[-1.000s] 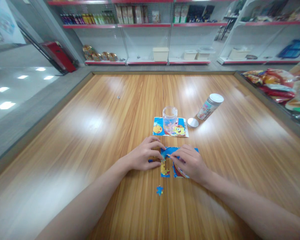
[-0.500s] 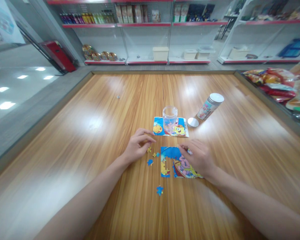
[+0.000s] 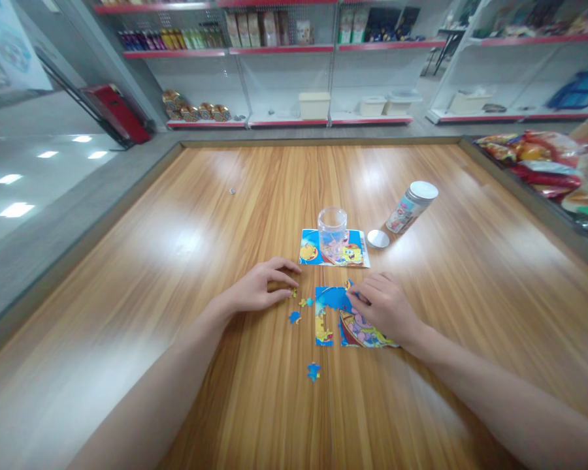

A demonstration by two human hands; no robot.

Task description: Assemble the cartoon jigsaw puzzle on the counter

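Observation:
My right hand (image 3: pixel 383 301) is closed in a pinch on a small jigsaw puzzle piece (image 3: pixel 348 284), over the upper part of a partly joined jigsaw puzzle (image 3: pixel 360 331). The hand hides the puzzle's upper right. A gap shows in the puzzle's lower middle, right of a yellow strip. My left hand (image 3: pixel 267 285) is open, fingers spread, just left of loose pieces. Those are a yellow piece (image 3: pixel 294 293), a yellow and light-blue piece (image 3: pixel 305 302) and a blue piece (image 3: pixel 294 317). Another blue piece (image 3: pixel 313 372) lies nearer to me.
Behind the puzzle, a clear plastic cup (image 3: pixel 332 228) stands on a cartoon picture card (image 3: pixel 310 248). To its right are a round silvery lid (image 3: pixel 378 239) and a printed canister (image 3: pixel 411 207). Snack bags (image 3: pixel 543 166) lie beyond the table's right edge; shelves (image 3: pixel 279 49) stand behind.
My left hand has moved slightly left and its fingers have spread. My right hand has shifted a little left, and a piece now shows at its fingertips.

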